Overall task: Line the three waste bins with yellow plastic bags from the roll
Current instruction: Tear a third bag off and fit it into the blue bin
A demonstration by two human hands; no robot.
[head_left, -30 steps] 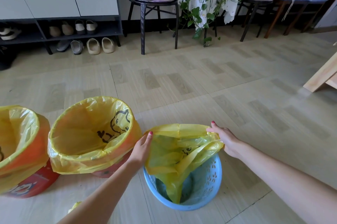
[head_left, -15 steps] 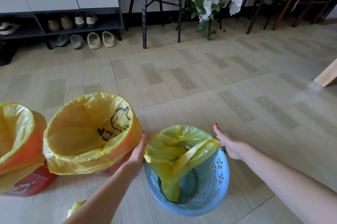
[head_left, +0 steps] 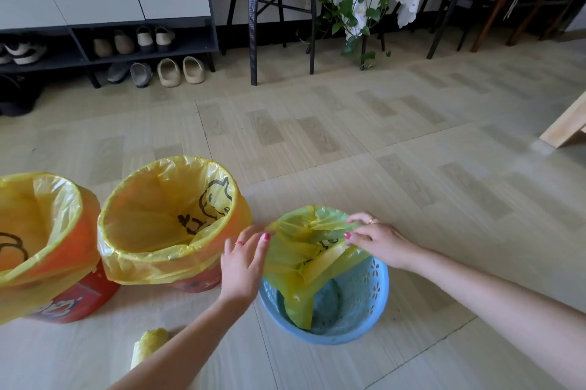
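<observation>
Yellow bag (head_left: 312, 250) half-fitted over the blue perforated bin (head_left: 358, 310), held between both hands.

The bag drapes over the bin's far rim and sags inside. The right hand (head_left: 379, 242) pinches its bunched top edge with curled fingers; the left hand (head_left: 242, 259) touches the bag's other edge with loosely extended fingers, not gripping. Left of the left hand stand two orange bins, the nearer (head_left: 171, 224) and the farther (head_left: 41, 247), both already lined. The bag roll (head_left: 149, 342) lies on the floor (head_left: 412, 142) beneath the left forearm.
</observation>
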